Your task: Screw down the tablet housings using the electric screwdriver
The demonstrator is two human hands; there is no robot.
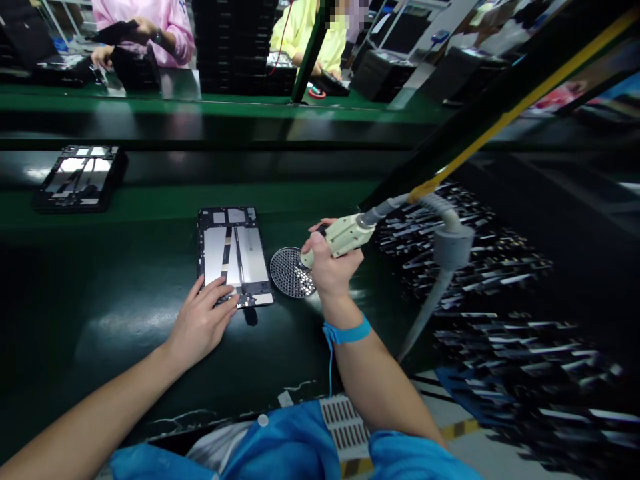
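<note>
Green bench (125,200) runs across a busy line, with two people at work on the far side. On it lies an open tablet (234,257), and just right of it a round screw tray (291,272). By my judgement a screw is being picked up: the right hand (330,267), fist closed round the screwdriver (345,235), tips its bit into the tray. Next the bit must move left onto the tablet. Left hand (203,320) rests flat, fingers spread, pressing the tablet's near edge.
</note>
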